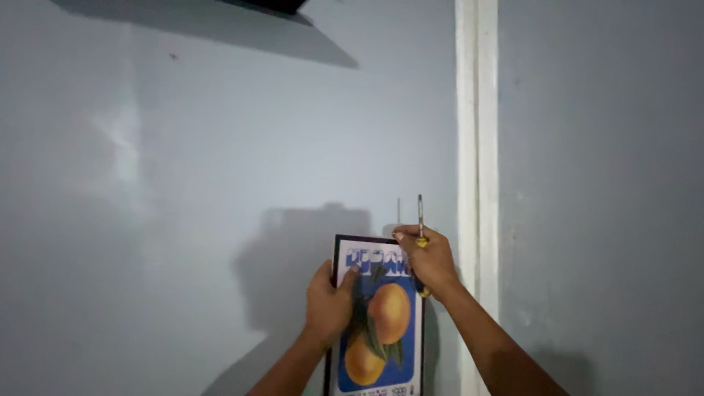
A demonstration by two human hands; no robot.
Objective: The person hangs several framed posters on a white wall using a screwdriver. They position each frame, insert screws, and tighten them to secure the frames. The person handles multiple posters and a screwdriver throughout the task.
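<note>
Two hands press one framed picture point(378, 315) flat against the grey wall point(183, 183), low in your view at about 6 o'clock. Your left hand point(328, 302) grips the frame's left edge, fingers curled over the front near the top left corner, thumb lying up along the dark frame. Your right hand point(429, 260) is at the top right corner, at roughly 1 o'clock from the left one. It is closed around a screwdriver point(420, 220) with a yellow handle; the thin metal shaft sticks straight up toward 12 o'clock above your fist, and the end of the handle shows below your palm. The fingertips of that hand also touch the frame's upper edge.

The picture shows two orange fruits with green leaves on a blue ground, with a white band across the top. Its lower edge runs out of view.

At 3 o'clock from your right hand, just beside it, a white strip point(477, 147) runs vertically up the wall from bottom to top. The frame's shadow falls on the wall at 10 o'clock from the picture.
</note>
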